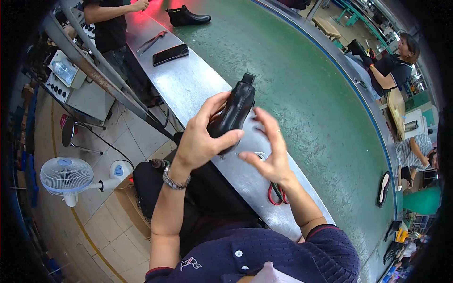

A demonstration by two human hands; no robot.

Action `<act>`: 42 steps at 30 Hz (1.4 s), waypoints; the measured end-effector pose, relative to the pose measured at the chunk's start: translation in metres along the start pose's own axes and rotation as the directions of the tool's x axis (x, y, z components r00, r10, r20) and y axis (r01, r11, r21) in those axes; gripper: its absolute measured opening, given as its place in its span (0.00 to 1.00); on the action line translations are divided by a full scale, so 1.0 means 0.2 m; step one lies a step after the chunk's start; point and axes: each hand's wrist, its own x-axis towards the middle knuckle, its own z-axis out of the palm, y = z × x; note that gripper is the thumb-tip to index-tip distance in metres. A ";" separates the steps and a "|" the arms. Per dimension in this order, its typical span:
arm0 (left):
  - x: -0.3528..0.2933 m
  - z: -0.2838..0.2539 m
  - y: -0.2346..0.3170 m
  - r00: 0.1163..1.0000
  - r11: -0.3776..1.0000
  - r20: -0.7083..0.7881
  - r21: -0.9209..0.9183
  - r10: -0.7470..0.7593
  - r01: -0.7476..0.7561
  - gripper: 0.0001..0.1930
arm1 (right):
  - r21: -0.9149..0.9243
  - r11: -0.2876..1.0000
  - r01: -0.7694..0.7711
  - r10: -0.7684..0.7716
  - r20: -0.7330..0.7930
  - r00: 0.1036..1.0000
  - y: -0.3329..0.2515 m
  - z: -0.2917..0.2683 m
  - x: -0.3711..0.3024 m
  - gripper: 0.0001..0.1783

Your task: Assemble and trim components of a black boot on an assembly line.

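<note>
A black leather ankle boot [239,104] is in my left hand [199,134], whose fingers and thumb wrap round it from the left side. The boot is tilted over the metal strip of the workbench, with a black tab sticking up at its far end. Apart from the boot, just to its right, my right hand [271,153] is open, thumb and fingers spread and a little blurred. Scissors with red handles [274,194] lie on the metal strip [278,217], partly hidden by my right wrist.
Farther along the bench are a black phone [170,54], a slim hand tool [152,42] and another black ankle boot [188,16]. A person [109,23] stands at the far left. A green belt [325,141] runs alongside, bearing a shoe [383,189]. A white fan [67,174] stands left.
</note>
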 end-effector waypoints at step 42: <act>-0.14 0.10 -0.10 0.949 0.870 0.000 0.399 0.316 -0.289 0.42 | 0.325 0.856 -0.403 0.280 0.364 0.888 0.11 -0.17 0.33 0.50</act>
